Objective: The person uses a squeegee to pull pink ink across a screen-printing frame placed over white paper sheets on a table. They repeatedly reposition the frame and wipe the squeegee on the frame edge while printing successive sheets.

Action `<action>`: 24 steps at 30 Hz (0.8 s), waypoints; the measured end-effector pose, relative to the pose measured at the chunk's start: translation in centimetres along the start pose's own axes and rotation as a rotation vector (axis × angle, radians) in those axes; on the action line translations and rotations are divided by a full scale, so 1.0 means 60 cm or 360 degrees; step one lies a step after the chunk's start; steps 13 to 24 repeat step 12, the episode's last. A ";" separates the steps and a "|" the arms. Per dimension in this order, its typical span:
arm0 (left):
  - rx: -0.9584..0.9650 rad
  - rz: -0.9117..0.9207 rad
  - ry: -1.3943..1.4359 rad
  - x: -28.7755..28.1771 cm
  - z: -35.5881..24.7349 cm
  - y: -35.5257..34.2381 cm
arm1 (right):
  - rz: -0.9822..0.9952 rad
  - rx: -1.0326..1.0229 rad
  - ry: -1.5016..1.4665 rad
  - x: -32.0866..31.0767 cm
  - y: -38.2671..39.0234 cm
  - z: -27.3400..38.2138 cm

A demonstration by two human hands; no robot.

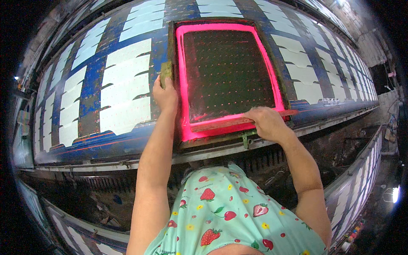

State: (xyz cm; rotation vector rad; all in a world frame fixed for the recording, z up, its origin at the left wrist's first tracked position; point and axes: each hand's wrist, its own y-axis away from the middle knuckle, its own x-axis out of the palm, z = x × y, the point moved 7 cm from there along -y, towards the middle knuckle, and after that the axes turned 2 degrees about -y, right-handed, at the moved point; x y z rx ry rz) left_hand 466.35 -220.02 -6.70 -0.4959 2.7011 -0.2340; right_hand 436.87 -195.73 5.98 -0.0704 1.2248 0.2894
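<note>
A screen-printing frame (171,46) lies on the long table, with dark mesh (229,63) inside a border of bright pink ink (183,91). Small pink dots run in rows across the mesh. My left hand (165,94) is closed around a yellowish-green block-like handle (166,70) at the frame's left side. With my right hand (267,121) I grip a long, pink-stained squeegee (227,123), which lies across the near end of the screen. Its lower edge is hard to make out against the ink.
White fabric panels (127,80) with wavy edges lie in rows on the blue-stained table (91,89), left and right of the frame. A metal rail (106,166) follows the near edge, and a green clamp (245,139) sits by the frame. Another panel-covered table (361,182) stands behind at right.
</note>
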 end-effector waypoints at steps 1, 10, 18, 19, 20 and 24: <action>0.0012 0.0026 0.0036 -0.001 -0.002 0.000 | -0.0034 0.0024 0.0018 0.011 0.009 0.005; -0.0131 0.0152 0.0158 0.003 -0.016 0.000 | -0.0580 -0.0057 0.0177 0.066 0.028 0.016; -0.0205 0.0157 0.0154 0.005 -0.014 0.002 | -0.0616 -0.0017 0.0201 0.065 -0.003 -0.006; -0.0205 0.0157 0.0154 0.005 -0.014 0.002 | -0.0616 -0.0017 0.0201 0.065 -0.003 -0.006; -0.0205 0.0157 0.0154 0.005 -0.014 0.002 | -0.0616 -0.0017 0.0201 0.065 -0.003 -0.006; -0.0205 0.0157 0.0154 0.005 -0.014 0.002 | -0.0616 -0.0017 0.0201 0.065 -0.003 -0.006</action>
